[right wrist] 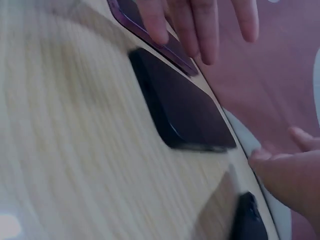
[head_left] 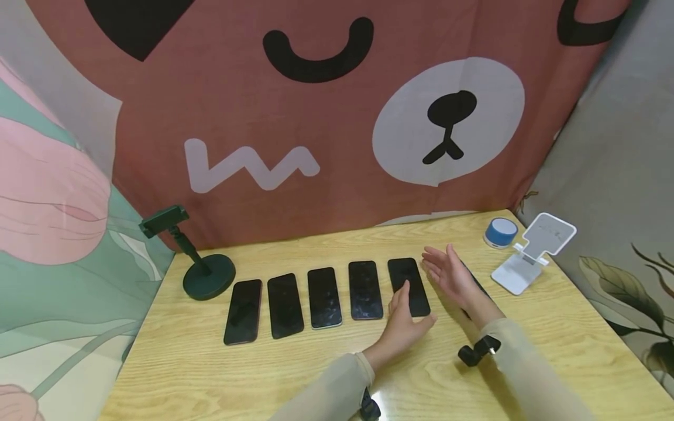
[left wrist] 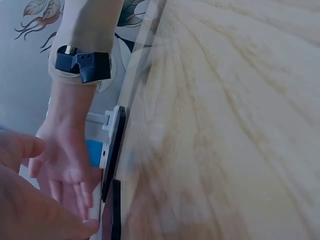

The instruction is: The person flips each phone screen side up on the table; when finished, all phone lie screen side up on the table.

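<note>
Several dark smartphones lie face up in a row on the wooden table (head_left: pixel 200 374). My left hand (head_left: pixel 402 324) hovers in front of a black smartphone (head_left: pixel 413 289), its fingers loosely extended and holding nothing. My right hand (head_left: pixel 450 278) is raised to the right of that phone, fingers straight and palm turned inward. It partly covers another smartphone (head_left: pixel 476 282), of which only a dark edge shows. In the right wrist view, the fingers reach over a purple-edged smartphone (right wrist: pixel 172 52), with a black smartphone (right wrist: pixel 192 107) beside it. Contact cannot be made out there.
A dark green phone stand (head_left: pixel 207 278) is at the table's left. On the right stand a white folding phone stand (head_left: pixel 518 272) and a blue and white round container (head_left: pixel 500 234). A bear-print cloth (head_left: pixel 316 123) hangs behind the table.
</note>
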`<state>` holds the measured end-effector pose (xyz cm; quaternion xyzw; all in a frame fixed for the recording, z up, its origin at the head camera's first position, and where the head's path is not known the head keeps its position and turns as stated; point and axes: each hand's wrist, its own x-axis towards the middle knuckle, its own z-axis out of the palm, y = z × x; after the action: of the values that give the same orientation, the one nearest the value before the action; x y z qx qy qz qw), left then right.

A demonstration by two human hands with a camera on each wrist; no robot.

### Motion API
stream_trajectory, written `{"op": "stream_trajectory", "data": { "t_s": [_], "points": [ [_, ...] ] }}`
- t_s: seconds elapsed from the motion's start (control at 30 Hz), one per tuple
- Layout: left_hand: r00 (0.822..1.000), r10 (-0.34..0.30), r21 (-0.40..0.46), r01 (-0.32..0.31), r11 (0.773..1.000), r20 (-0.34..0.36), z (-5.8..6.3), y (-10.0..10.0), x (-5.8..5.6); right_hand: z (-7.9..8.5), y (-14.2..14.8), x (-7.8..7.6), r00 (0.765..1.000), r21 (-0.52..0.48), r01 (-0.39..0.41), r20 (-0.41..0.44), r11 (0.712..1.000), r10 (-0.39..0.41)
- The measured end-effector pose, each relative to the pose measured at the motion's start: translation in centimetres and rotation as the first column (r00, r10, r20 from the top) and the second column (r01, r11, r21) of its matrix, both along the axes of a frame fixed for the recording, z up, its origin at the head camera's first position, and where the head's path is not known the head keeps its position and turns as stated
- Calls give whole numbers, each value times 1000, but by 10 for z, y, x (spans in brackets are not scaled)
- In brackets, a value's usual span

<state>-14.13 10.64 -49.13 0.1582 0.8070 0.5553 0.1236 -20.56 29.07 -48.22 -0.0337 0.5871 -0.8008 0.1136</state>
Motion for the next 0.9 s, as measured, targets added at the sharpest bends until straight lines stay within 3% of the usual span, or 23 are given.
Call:
{"op": "stream_trajectory", "data": {
  "t_s": [0.2, 0.33, 0.5, 0.73, 0.9],
  "points": [
    [998, -62, 10, 62, 998, -14, -3, 17, 5, 4, 28, 0, 984, 176, 20, -177, 984, 11],
    [991, -128, -19, 127, 992, -28, -3, 31, 10, 3, 46, -6, 971, 263, 82, -237, 961, -18],
    [985, -170, -64, 170, 983, -2, -3, 49, 12, -1, 67, -11, 975, 323, 144, -206, 935, -79],
    [988, -149, -94, 153, 984, 48, -2, 64, 8, -3, 81, -14, 985, 406, 151, -134, 901, -105],
    [989, -144, -115, 146, 983, 26, -8, 75, 1, -7, 86, -17, 991, 400, 123, -97, 908, -91]
  ]
}}
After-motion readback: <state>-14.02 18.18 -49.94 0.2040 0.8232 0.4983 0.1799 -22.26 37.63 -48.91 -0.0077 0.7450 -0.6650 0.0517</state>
